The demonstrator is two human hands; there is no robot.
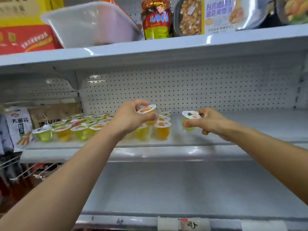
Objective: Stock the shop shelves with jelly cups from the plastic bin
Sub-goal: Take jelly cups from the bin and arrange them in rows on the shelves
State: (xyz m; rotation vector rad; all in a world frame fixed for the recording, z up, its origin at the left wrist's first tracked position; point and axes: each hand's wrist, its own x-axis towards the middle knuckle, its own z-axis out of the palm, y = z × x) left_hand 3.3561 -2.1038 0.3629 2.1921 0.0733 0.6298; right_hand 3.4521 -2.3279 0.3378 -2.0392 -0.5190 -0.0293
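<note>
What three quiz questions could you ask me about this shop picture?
1. True or false: the plastic bin sits on the shelf above the row of jelly cups.
2. What does the right hand hold? A: a green jelly cup. B: a spoon. C: nothing.
3. How many cups does the left hand hold?

Key: 1 true. 2 A. 3 one, the orange-topped cup.
</note>
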